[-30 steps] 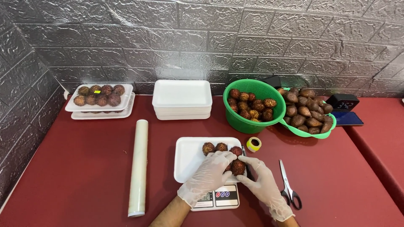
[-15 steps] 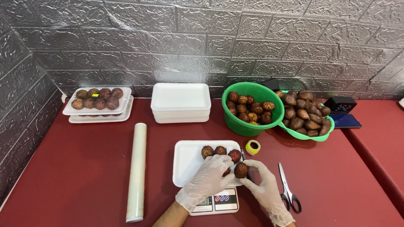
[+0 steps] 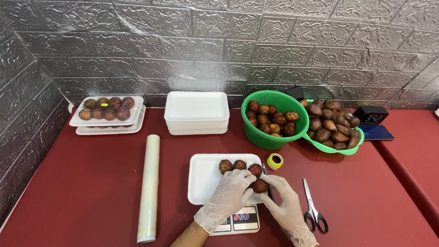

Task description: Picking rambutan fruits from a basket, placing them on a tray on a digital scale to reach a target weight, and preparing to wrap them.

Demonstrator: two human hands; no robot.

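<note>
two gloved hands meet over a white foam tray (image 3: 206, 178) near the front edge of a dark red bench (image 3: 68, 196). the left hand (image 3: 227, 195) and the right hand (image 3: 284, 202) close together from either side on one brown scaly fruit (image 3: 260, 185), fingertips cupping it at the tray's right end. three more fruits of the same kind (image 3: 239, 165) lie in a row just behind it on the tray, so four show in all, though the fingers may cover more. the tray sits on a small white scale (image 3: 238, 220), mostly hidden beneath it and the hands; only its front panel shows.

just beyond the right hand lies a small yellow roll of tape (image 3: 275, 161), and to its right a pair of black-handled scissors (image 3: 312, 208). to the left of the tray lies one long roll of clear wrap (image 3: 149, 186).

further back, in the middle, stands a stack of empty white trays (image 3: 196, 112); their number is hard to count. at back left, two filled trays of fruit (image 3: 107, 112) are stacked, the lower one mostly hidden. at back right stand two green baskets: a deep one (image 3: 270, 121) of reddish fruit and a shallow one (image 3: 336, 132) of darker, smoother fruit. behind them a small black clock (image 3: 371, 114) rests beside a dark phone (image 3: 375, 132).
</note>
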